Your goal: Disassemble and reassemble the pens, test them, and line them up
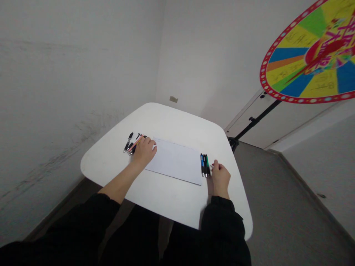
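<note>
My left hand (144,150) lies at the left edge of a white sheet of paper (177,160), its fingers bent and a little apart over the ends of a bunch of pens. That bunch holds several dark pens and a pink pen (135,143); a black-and-silver pen (128,142) lies just left of it. Beyond the sheet's right edge, a blue pen (202,164), a black pen (205,166) and a green pen (207,165) lie side by side. Next to the green one, my right hand (221,178) pinches a slim white item (211,167), mostly hidden by the fingers.
The white table (166,201) has rounded corners and stands near two walls. At the upper right, a colourful prize wheel (299,70) leans in on a black stand (257,120). Grey floor (280,207) lies to the right of the table.
</note>
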The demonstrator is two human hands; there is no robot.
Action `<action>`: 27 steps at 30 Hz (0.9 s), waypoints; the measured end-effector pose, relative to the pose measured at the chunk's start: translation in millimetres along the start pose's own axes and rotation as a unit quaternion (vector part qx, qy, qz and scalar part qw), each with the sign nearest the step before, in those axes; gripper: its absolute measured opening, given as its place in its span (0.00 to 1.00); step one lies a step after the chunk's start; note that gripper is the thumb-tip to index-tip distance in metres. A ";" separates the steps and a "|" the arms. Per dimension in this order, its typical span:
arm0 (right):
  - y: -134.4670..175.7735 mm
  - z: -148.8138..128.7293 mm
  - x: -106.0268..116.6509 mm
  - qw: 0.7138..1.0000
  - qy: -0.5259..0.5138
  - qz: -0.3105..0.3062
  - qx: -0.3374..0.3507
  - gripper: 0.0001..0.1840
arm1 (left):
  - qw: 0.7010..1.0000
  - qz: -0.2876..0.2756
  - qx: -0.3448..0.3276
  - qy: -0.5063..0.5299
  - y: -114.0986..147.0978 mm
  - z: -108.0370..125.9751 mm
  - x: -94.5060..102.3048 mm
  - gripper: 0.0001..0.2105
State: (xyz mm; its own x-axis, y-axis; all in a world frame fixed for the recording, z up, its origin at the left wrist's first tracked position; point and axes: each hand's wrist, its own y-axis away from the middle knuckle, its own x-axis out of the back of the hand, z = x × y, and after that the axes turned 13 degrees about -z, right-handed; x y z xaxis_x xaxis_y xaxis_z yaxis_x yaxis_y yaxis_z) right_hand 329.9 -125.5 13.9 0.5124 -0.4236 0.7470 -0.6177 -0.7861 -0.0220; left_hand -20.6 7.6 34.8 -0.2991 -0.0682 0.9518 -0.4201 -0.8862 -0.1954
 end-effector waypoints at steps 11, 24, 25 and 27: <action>2.3 3.5 -1.8 0.999 -0.031 0.027 0.014 0.37 | 0.971 -0.148 0.177 -0.067 -8.3 -46.6 41.2 0.16; 2.1 2.7 -1.4 0.999 -0.045 0.017 0.013 0.36 | 0.967 -0.186 0.168 -0.056 -12.2 -51.5 36.5 0.15; 2.5 2.1 -1.2 0.999 -0.047 0.018 0.013 0.36 | 0.969 -0.178 0.164 -0.052 -11.8 -51.9 36.9 0.15; 3.1 1.0 -1.0 0.998 -0.053 0.022 0.013 0.35 | 0.973 -0.161 0.159 -0.037 -11.2 -52.5 39.0 0.14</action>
State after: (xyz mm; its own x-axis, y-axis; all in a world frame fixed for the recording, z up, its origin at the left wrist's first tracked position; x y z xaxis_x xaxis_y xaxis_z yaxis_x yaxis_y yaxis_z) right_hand 328.0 -127.9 12.4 0.5466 -0.5017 0.6705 -0.6260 -0.7766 -0.0708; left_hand -72.6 38.9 61.8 -0.1285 0.2145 0.9682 -0.1911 -0.9634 0.1881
